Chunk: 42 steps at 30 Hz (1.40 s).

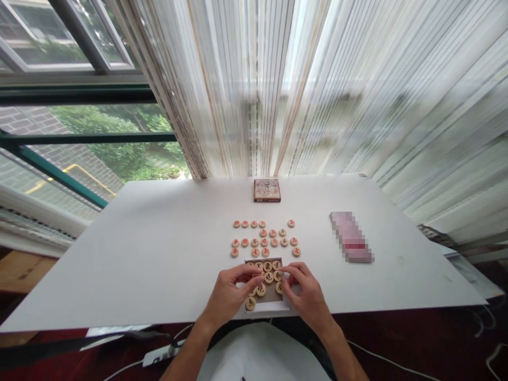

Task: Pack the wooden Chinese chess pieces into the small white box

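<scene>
An open shallow box (272, 297) lies at the table's near edge, with several round wooden pieces with black characters inside. Over its left side, my left hand (234, 287) pinches a round piece (257, 274) between thumb and fingers. At the box's right side is my right hand (305, 291), thumb and fingers curled together by the edge pieces; what they hold, if anything, is too small to tell. Beyond the box, loose pieces (264, 242) lie in rough rows, most with red characters and a few with black.
A closed printed box (267, 190) lies at the table's far edge. On the right is a pixelated pink object (352, 236). The white table (159, 254) reaches curtains (254, 90) and a window. A power strip (161, 354) and cables are below, at the left.
</scene>
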{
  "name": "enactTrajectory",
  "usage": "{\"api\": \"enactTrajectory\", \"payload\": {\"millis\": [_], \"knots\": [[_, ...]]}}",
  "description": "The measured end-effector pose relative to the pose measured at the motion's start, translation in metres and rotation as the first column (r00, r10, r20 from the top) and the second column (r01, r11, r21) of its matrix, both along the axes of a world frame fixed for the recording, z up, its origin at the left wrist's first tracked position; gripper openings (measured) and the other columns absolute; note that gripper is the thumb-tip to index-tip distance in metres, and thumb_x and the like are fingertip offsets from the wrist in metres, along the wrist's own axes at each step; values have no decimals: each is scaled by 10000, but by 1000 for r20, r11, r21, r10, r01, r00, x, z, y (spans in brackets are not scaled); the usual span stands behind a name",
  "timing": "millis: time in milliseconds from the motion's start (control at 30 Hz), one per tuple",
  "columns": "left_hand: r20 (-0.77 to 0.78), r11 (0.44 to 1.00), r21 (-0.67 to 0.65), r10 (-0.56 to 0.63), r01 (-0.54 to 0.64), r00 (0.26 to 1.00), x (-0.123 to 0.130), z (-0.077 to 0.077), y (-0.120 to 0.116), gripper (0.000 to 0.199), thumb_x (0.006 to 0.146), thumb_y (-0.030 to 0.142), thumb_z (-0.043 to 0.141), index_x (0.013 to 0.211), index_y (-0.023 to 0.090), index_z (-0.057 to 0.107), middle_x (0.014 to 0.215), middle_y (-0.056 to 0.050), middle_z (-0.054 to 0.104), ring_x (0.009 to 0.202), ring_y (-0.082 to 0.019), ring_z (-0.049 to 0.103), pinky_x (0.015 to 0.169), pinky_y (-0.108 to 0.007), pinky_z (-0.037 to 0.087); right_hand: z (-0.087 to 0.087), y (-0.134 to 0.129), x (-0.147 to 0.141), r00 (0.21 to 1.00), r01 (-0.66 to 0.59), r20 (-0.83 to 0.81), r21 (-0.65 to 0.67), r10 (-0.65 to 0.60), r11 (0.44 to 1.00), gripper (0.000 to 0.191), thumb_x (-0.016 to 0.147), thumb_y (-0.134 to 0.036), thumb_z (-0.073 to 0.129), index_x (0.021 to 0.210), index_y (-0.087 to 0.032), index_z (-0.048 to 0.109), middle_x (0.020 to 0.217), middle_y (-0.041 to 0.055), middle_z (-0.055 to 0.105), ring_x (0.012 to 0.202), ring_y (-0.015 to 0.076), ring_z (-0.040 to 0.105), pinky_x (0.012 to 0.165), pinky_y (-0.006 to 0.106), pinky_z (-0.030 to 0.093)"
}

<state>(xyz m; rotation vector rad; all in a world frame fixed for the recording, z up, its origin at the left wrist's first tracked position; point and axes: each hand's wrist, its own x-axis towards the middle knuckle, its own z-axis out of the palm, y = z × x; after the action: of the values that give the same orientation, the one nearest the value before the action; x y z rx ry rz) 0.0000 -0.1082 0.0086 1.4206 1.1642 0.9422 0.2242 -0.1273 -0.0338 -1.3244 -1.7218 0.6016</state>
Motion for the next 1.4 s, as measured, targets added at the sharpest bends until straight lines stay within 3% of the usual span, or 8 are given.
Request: {"api": "enactTrajectory", "payload": {"millis": [233,467,667,900,967,1067,1200,1400], "knots": [[-51,999,21,45,-44,998,-15,-3,7,268,880,405,734,1052,208,792,1039,-56,801,924,-231,767,871,-324,632,2,-1,0,1000,-8,5,-12,8,1000,109,941,-164,559,936,-220,652,1040,67,618,778,168,665,756,308,591],[86,983,-62,180,-175,980,-24,-9,13,406,889,449,717,1196,183,738,1108,-77,786,940,-227,772,926,-355,622,-3,-1,0,1000,8,4,7,-8,1000,101,955,-202,562,954,-222,662,1082,79,629,726,160,657,727,307,602],[165,978,-195,110,-77,980,-22,-12,12,508,888,484,702,1282,164,684,1196,-96,754,991,-240,762,963,-404,611,-5,1,1,1000,8,15,21,-8,1000,105,956,-201,560,963,-220,663,1082,84,626,741,168,648,720,311,593],[233,982,-190,62,-17,971,-7,-11,8,427,876,417,733,1223,171,701,1180,-100,754,1010,-240,749,983,-403,590,-7,4,1,1000,9,8,10,-9,1000,107,957,-198,558,970,-217,663,1056,73,624,739,161,639,718,301,582],[162,989,-147,26,-2,987,-1,-5,6,357,882,405,727,1163,186,730,1135,-88,768,987,-237,750,949,-376,598,-7,4,1,1000,10,3,7,-10,1000,112,960,-201,555,976,-219,664,1053,71,629,741,162,642,715,301,580],[-74,997,-22,-77,76,994,8,4,3,238,893,370,713,1079,232,767,1047,-47,783,911,-217,741,870,-324,594,-5,4,1,1000,5,-2,0,-5,1000,119,958,-189,556,992,-224,665,1052,70,637,754,167,645,717,299,576],[-361,975,114,-139,192,922,17,8,0,106,857,327,760,947,283,797,952,-4,784,884,-214,704,836,-309,530,-4,4,1,1000,-2,-12,-5,2,1000,131,957,-166,549,1004,-226,656,1057,73,635,811,179,650,742,299,568],[-569,941,144,-174,305,804,29,1,-1,94,803,272,834,887,292,795,851,26,781,831,-211,662,833,-359,422,-5,3,1,999,-12,-33,-35,10,999,136,952,-154,549,1011,-229,646,1071,66,625,851,178,654,776,297,562]]}}
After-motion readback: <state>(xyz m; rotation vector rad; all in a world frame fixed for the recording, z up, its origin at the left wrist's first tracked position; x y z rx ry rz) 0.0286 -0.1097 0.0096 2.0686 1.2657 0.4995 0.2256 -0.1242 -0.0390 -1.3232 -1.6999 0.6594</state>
